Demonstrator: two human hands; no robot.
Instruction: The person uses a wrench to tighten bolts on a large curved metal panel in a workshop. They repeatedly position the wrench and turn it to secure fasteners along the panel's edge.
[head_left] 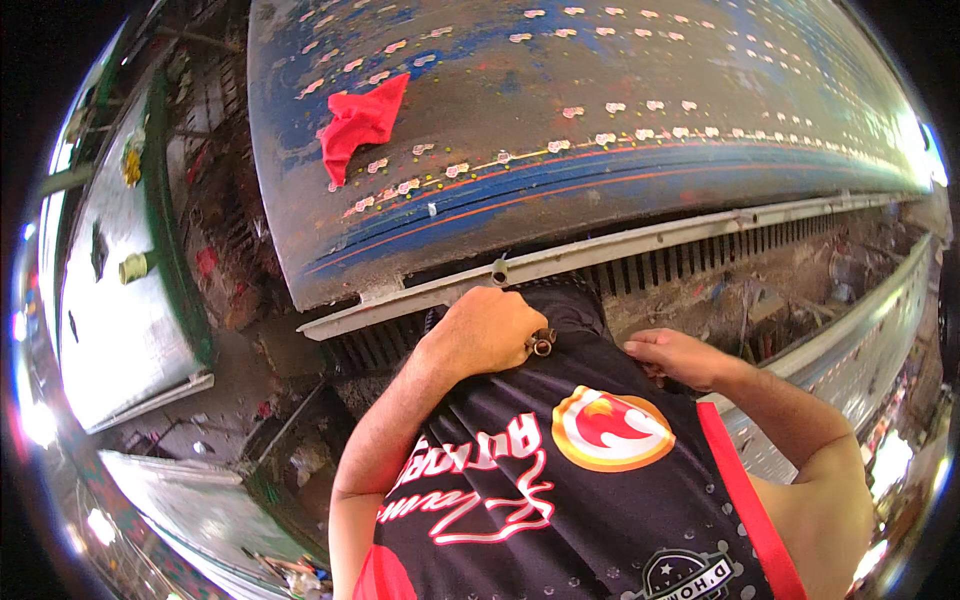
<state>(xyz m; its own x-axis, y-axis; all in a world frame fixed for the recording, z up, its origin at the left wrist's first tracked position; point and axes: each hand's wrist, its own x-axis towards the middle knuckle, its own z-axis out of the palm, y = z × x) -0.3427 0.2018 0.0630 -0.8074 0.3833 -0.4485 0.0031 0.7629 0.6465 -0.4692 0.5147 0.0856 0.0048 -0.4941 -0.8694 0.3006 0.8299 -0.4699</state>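
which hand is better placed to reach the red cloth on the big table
Likely the left hand: it is visibly nearer the red cloth, close to the pale rail, though it holds a small tube-like thing. The right hand sits farther across, by the shirt.

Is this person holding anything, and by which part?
The left hand grips a brownish, tubular metallic piece just behind its open end. Whether the right hand holds anything cannot be told.

left hand (488, 328): just short of rail (640, 243) | right hand (680, 358): right of left hand | long table (480, 90): ahead of both hands, beyond rail | cloth (362, 125): on long table, ahead-left of left hand | side table (120, 320): far left of left hand
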